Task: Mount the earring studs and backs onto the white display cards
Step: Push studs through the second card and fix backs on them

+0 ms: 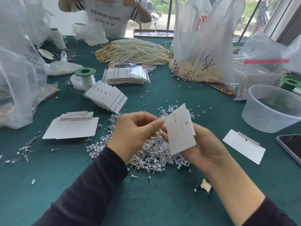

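Note:
My right hand (202, 149) holds a white display card (180, 129) tilted upright, with one or two studs showing near its top. My left hand (135, 132) has its fingertips pinched together at the card's left edge; whatever small piece they hold is hidden. Beneath both hands a heap of earring studs (146, 154) lies on the green table, and clear earring backs (172, 110) are scattered behind the card. A fanned stack of filled cards (105, 97) lies at the centre left. One blank card (244, 146) lies to the right.
A folded white card sheet (71, 128) lies left. A clear plastic tub (273, 108) and a phone (291, 146) sit at the right. Plastic bags, green-topped spools, bagged cards (127, 74) and a pearl-strand pile (135, 51) fill the back. Another person stands across the table.

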{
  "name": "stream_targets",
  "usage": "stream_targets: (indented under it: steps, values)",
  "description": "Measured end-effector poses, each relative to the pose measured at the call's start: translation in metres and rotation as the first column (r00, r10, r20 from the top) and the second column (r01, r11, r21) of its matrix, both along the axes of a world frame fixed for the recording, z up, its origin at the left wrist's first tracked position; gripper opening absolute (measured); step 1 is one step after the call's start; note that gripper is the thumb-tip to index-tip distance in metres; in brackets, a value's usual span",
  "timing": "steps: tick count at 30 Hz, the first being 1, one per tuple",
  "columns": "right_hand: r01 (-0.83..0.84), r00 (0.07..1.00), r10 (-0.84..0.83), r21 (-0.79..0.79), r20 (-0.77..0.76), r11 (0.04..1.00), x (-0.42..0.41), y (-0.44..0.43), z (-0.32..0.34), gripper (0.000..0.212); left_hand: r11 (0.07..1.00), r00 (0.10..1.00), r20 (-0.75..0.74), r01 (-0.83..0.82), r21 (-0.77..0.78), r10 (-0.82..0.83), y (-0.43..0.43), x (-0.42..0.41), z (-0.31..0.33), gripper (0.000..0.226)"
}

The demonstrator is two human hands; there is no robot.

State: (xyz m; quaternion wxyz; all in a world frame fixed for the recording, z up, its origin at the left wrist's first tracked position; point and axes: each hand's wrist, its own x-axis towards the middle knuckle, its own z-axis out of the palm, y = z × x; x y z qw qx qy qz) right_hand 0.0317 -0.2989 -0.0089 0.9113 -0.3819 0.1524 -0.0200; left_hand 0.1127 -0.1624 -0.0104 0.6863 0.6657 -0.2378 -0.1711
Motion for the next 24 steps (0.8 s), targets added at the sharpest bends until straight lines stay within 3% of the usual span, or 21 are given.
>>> stream_targets:
  steps: [3,7,10,13,16,19,21,24]
  values:
    - [0.017,1.000,-0.017,-0.003,0.001,1.000,0.000,-0.001,-0.001,0.049,0.988,0.998,-0.003,-0.055,0.144,0.056,0.002,0.004,-0.005,0.012]
    - [0.045,0.999,-0.046,-0.031,-0.016,0.999,0.000,-0.003,-0.003,0.042,0.953,1.000,0.010,-0.014,0.302,0.012,0.001,0.005,-0.008,0.019]
    - [0.074,0.997,-0.076,-0.048,-0.029,0.996,0.000,-0.004,-0.004,0.043,0.949,0.999,0.006,-0.048,0.313,0.049,0.000,0.004,-0.008,0.024]
    - [0.090,0.995,-0.092,-0.047,-0.040,0.995,0.001,-0.004,-0.004,0.048,0.911,0.988,0.117,-0.137,0.389,0.098,0.001,0.004,-0.008,0.017]
    - [0.097,0.994,-0.100,-0.054,-0.047,0.994,0.000,-0.003,-0.003,0.051,0.888,0.984,0.128,-0.168,0.428,0.125,0.003,0.005,-0.009,0.026]
    - [0.102,0.994,-0.104,-0.034,-0.041,0.994,0.000,-0.004,-0.004,0.051,0.948,0.994,0.017,-0.111,0.298,0.111,0.003,0.002,-0.002,0.021]
    - [0.065,0.997,-0.066,-0.027,-0.028,0.998,0.001,-0.002,-0.004,0.052,0.995,0.993,-0.094,-0.066,0.071,0.073,0.002,-0.003,0.006,0.024]
    - [-0.020,1.000,0.020,-0.017,0.018,1.000,0.001,0.003,-0.005,0.053,0.981,0.990,-0.139,-0.023,-0.193,-0.004,0.000,-0.013,0.014,0.027]
